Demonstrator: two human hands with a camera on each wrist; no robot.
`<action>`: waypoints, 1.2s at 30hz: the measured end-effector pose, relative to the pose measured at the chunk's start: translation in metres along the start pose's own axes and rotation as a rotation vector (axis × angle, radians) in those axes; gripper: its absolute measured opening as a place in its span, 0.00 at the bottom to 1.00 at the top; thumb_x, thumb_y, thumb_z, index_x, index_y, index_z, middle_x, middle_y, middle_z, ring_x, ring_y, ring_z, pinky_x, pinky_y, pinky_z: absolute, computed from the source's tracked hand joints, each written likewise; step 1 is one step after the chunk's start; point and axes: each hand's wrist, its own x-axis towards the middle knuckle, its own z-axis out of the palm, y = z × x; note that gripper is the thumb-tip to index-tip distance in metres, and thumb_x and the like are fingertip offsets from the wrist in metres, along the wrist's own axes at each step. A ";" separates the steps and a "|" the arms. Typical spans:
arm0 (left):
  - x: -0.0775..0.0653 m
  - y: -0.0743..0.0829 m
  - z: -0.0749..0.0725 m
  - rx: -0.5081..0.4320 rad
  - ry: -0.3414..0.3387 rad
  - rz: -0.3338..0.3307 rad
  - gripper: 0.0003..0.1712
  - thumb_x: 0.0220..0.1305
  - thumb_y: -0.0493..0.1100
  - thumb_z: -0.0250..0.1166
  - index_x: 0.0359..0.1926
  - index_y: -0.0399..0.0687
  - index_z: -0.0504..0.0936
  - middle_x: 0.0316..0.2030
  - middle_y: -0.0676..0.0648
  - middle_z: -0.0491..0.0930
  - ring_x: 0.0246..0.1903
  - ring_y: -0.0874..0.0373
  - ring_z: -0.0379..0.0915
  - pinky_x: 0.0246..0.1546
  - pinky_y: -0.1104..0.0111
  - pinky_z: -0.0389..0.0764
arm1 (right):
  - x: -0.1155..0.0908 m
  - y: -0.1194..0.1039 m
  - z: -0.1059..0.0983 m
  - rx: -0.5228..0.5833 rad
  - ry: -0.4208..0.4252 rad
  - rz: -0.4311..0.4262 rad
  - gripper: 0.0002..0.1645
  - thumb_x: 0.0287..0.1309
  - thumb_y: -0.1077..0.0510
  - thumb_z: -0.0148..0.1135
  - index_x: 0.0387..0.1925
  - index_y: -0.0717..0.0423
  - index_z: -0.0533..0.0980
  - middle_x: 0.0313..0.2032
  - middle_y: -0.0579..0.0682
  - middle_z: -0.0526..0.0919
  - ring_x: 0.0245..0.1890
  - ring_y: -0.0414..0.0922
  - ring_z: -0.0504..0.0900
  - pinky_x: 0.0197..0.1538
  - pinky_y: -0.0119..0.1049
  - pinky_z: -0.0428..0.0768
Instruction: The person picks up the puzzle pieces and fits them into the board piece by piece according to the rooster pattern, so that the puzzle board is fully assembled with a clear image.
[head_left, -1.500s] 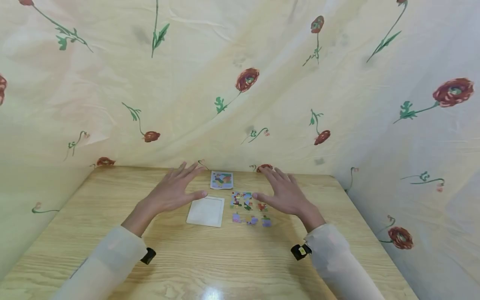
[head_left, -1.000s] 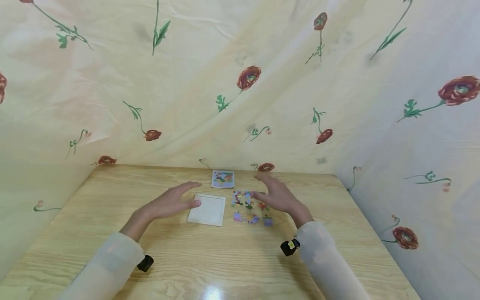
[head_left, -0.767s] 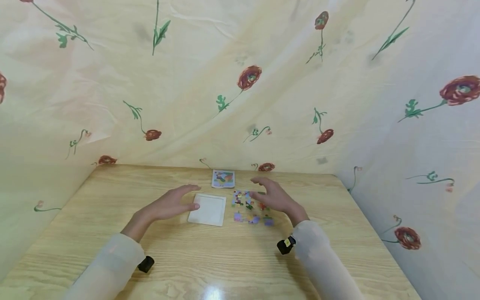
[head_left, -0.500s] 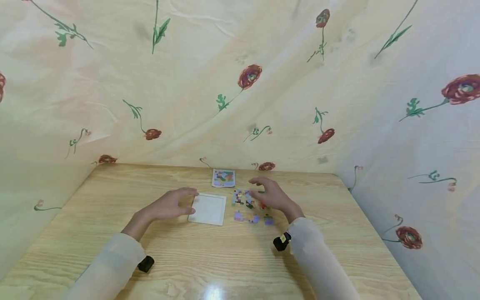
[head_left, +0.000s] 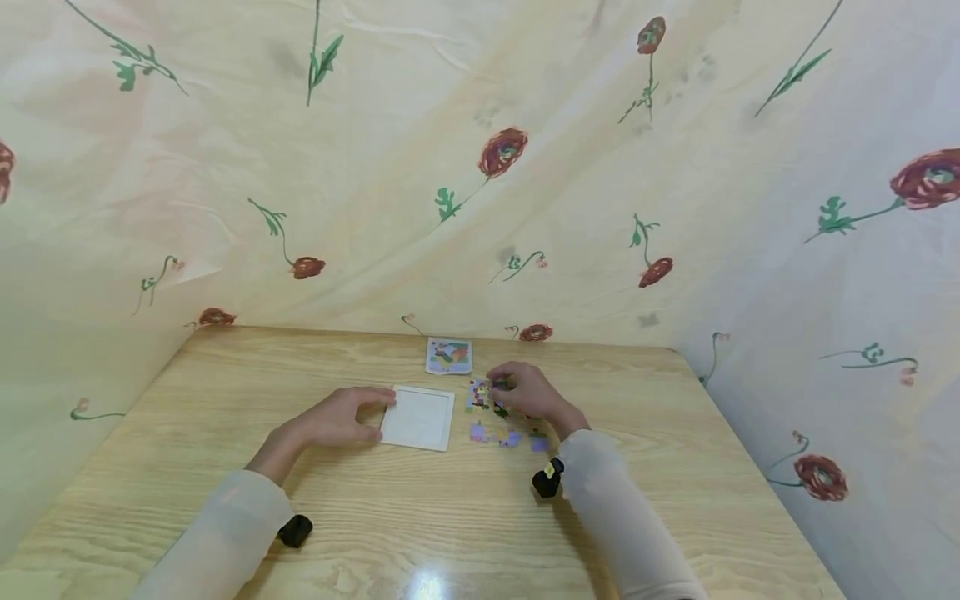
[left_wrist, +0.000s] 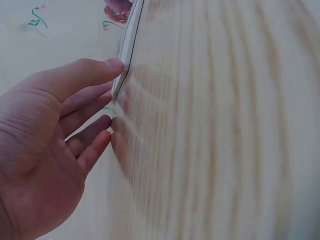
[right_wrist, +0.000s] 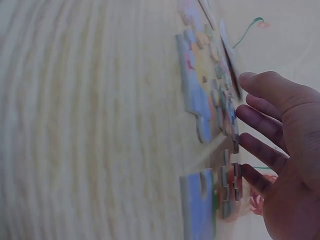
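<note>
My left hand (head_left: pixel 330 419) is at the left side of a white square puzzle tray (head_left: pixel 417 419), thumb near its front corner and fingertips near its back corner. The left wrist view shows the thumb right on the tray's edge (left_wrist: pixel 129 42) and the other fingers loosely bent beside it. Over the loose jigsaw pieces (head_left: pixel 477 432) reaches my right hand (head_left: pixel 528 392), thumb and forefinger low and close together at the back pieces. In the right wrist view its fingers (right_wrist: pixel 262 125) are spread and bent beside the coloured pieces (right_wrist: pixel 197 207), and partly blurred. It covers some of them.
A square picture card (head_left: pixel 448 356) lies behind the tray, near the back of the wooden table (head_left: pixel 420 517). Cream cloth (head_left: pixel 390 167) with red flowers hangs behind and at both sides. A black wrist camera (head_left: pixel 548 479) sits below the right wrist.
Both hands have come down and nearer to me. The left has reached the tray's left edge; the right has moved left over the pieces, its thumb and forefinger drawing closer. Tray and card have stayed put.
</note>
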 end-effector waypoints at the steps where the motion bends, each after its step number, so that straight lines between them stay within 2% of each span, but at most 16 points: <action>1: 0.000 0.000 0.000 0.002 0.000 0.002 0.32 0.61 0.42 0.72 0.67 0.44 0.78 0.73 0.42 0.71 0.76 0.38 0.60 0.75 0.40 0.63 | 0.001 0.001 0.001 -0.019 0.003 -0.004 0.21 0.65 0.57 0.69 0.58 0.59 0.82 0.57 0.57 0.86 0.60 0.55 0.82 0.65 0.53 0.80; 5: 0.001 0.000 0.000 0.004 0.011 0.003 0.34 0.61 0.43 0.73 0.68 0.43 0.78 0.73 0.41 0.71 0.76 0.36 0.59 0.74 0.39 0.63 | 0.006 0.003 0.004 -0.068 0.010 -0.020 0.20 0.62 0.57 0.71 0.55 0.57 0.85 0.54 0.54 0.88 0.58 0.52 0.84 0.64 0.51 0.81; 10: 0.001 0.002 0.000 0.006 0.020 -0.017 0.35 0.62 0.44 0.73 0.68 0.42 0.77 0.74 0.42 0.70 0.77 0.37 0.58 0.75 0.40 0.62 | 0.011 0.002 0.006 -0.066 0.013 -0.007 0.18 0.60 0.56 0.73 0.51 0.55 0.86 0.49 0.50 0.88 0.54 0.50 0.83 0.62 0.53 0.81; 14: 0.003 0.003 0.002 0.007 0.025 -0.033 0.35 0.61 0.45 0.74 0.68 0.43 0.77 0.74 0.44 0.70 0.77 0.39 0.59 0.76 0.42 0.63 | 0.014 0.003 0.008 -0.084 0.021 0.012 0.16 0.59 0.54 0.74 0.49 0.52 0.87 0.48 0.47 0.87 0.54 0.50 0.82 0.62 0.53 0.80; 17: 0.006 0.002 0.004 0.019 0.029 -0.021 0.35 0.61 0.46 0.74 0.68 0.43 0.78 0.73 0.43 0.71 0.76 0.39 0.60 0.75 0.41 0.64 | 0.015 0.004 0.009 -0.097 0.021 0.021 0.16 0.60 0.54 0.74 0.49 0.50 0.87 0.49 0.47 0.86 0.55 0.51 0.80 0.62 0.53 0.79; 26: 0.009 0.004 0.010 0.010 0.060 -0.031 0.36 0.60 0.47 0.75 0.68 0.41 0.77 0.72 0.42 0.73 0.75 0.38 0.61 0.75 0.42 0.64 | 0.016 0.000 0.010 -0.153 0.035 -0.002 0.14 0.59 0.52 0.74 0.47 0.50 0.88 0.47 0.47 0.86 0.53 0.51 0.78 0.62 0.54 0.76; 32: 0.008 0.008 0.014 -0.023 0.084 -0.047 0.37 0.60 0.47 0.75 0.68 0.40 0.77 0.72 0.42 0.73 0.75 0.38 0.61 0.76 0.42 0.63 | 0.014 -0.004 0.011 -0.142 0.069 -0.028 0.14 0.58 0.52 0.76 0.44 0.52 0.88 0.44 0.48 0.86 0.49 0.50 0.79 0.57 0.51 0.79; 36: 0.006 0.008 0.014 -0.033 0.093 -0.043 0.37 0.61 0.47 0.75 0.68 0.39 0.77 0.72 0.41 0.72 0.75 0.38 0.61 0.76 0.42 0.63 | 0.015 -0.010 0.015 -0.084 0.051 -0.073 0.14 0.60 0.53 0.75 0.46 0.53 0.88 0.45 0.50 0.85 0.48 0.49 0.82 0.53 0.47 0.83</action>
